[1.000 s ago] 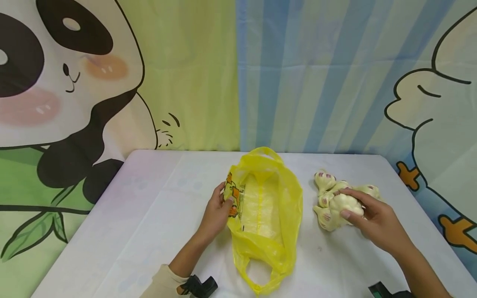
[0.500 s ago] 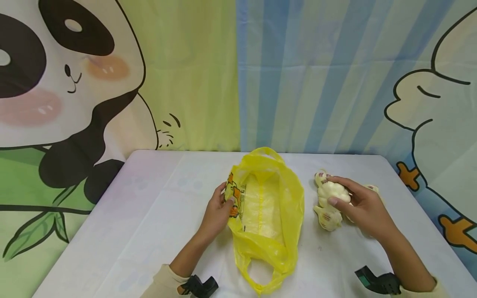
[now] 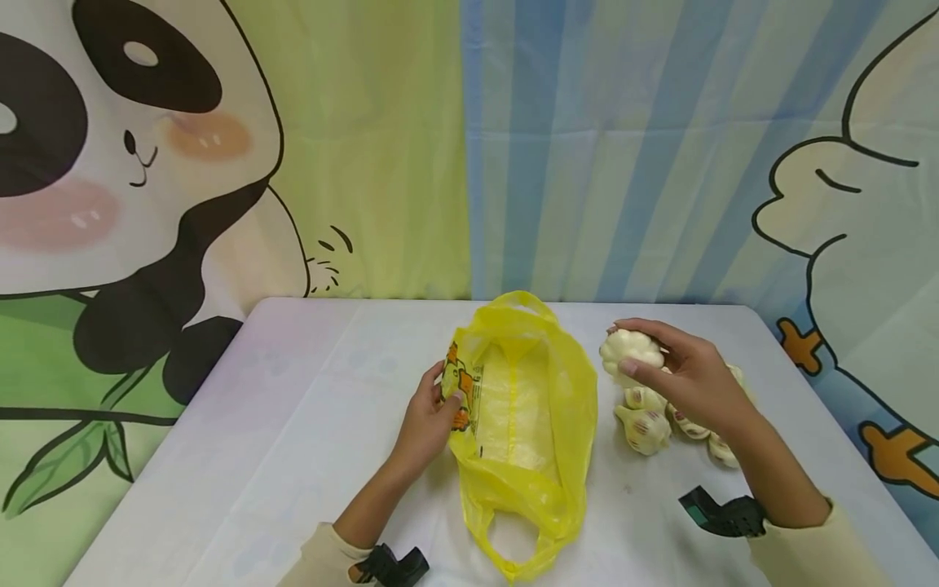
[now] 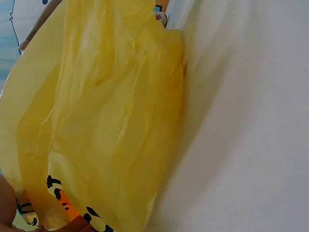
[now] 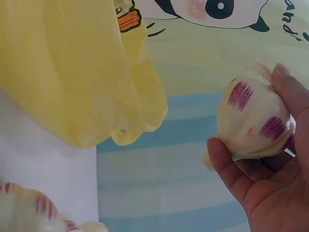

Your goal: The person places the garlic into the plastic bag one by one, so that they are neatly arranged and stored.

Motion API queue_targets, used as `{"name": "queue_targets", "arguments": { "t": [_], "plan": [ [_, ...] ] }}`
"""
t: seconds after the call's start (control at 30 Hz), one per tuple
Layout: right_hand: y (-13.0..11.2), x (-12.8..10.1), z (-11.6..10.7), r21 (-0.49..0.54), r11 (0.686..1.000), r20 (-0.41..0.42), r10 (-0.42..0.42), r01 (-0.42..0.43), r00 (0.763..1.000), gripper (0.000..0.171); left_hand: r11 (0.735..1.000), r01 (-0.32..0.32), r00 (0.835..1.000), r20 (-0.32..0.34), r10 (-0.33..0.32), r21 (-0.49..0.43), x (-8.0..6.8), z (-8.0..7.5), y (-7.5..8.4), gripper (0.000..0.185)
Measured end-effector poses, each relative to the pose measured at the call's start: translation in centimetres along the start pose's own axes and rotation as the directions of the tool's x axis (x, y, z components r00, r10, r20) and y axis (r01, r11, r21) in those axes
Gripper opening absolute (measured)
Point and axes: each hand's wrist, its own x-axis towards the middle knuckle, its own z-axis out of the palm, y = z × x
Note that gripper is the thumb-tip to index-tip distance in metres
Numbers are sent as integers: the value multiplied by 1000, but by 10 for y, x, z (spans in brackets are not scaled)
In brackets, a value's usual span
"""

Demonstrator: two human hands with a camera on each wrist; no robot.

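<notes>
A yellow plastic bag (image 3: pixel 524 424) lies open on the white table (image 3: pixel 293 424), also filling the left wrist view as the yellow bag (image 4: pixel 96 121). My left hand (image 3: pixel 431 416) pinches the bag's left rim by its orange print. My right hand (image 3: pixel 678 371) holds a garlic bulb (image 3: pixel 629 349) lifted above the table, to the right of the bag. In the right wrist view the garlic bulb (image 5: pixel 253 121) shows purple streaks, gripped between thumb and fingers (image 5: pixel 289 96). Several more garlic bulbs (image 3: pixel 645 424) lie on the table below that hand.
A cartoon backdrop (image 3: pixel 469 147) with a panda hangs behind the table's far edge. Black wrist-camera mounts (image 3: pixel 722 514) sit on both forearms. Bare tabletop lies left of the bag.
My right hand gripped one garlic bulb from the pile and lifted it up and leftward toward the bag. My left hand kept its hold on the bag rim.
</notes>
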Motion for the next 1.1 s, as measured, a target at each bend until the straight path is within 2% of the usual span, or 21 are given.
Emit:
{"name": "queue_targets", "arguments": {
  "t": [0.13, 0.2, 0.43, 0.67, 1.0, 1.1],
  "plan": [
    [-4, 8, -4, -48, 999, 18, 2, -1, 1000, 47, 1000, 1, 1000, -3, -1, -6, -1, 1, 1, 61],
    [-6, 11, -5, -60, 998, 26, 8, -6, 1000, 47, 1000, 0, 1000, -5, 0, -16, 1, 2, -4, 61],
    [-11, 27, 0, -2, 1000, 70, 9, -9, 998, 46, 1000, -4, 1000, 15, 5, -30, -1, 4, -4, 62],
    [-19, 49, 14, 61, 998, 141, 20, -29, 990, 47, 1000, -11, 1000, 1, 11, -29, 0, 2, -1, 61],
    [-26, 69, 32, 94, 995, 207, 6, -26, 978, 47, 1000, -2, 1000, -5, 2, 10, 0, 4, -4, 61],
    [-26, 74, 39, 75, 997, 233, -1, -17, 972, 48, 1000, 9, 1000, -9, -8, 21, 0, 5, -4, 61]
  ]
}}
